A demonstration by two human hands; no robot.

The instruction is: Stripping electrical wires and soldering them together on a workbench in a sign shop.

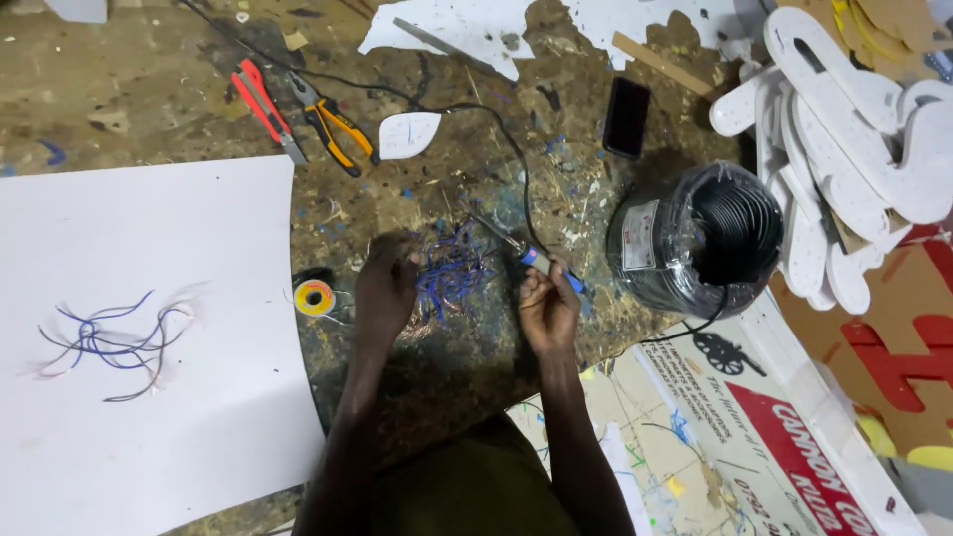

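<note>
My right hand grips a soldering iron by its blue handle, the metal tip pointing up and left. A black cord runs from it across the bench toward the top. The tip is over a tangle of short blue wires on the stained work surface. My left hand rests on the left side of that tangle, fingers pressing on the wires.
A small yellow solder spool lies left of my left hand. A white sheet with loose blue and dark wires is at left. Red cutters, yellow-handled pliers, a phone, a black cable coil and white cut-out shapes surround the spot.
</note>
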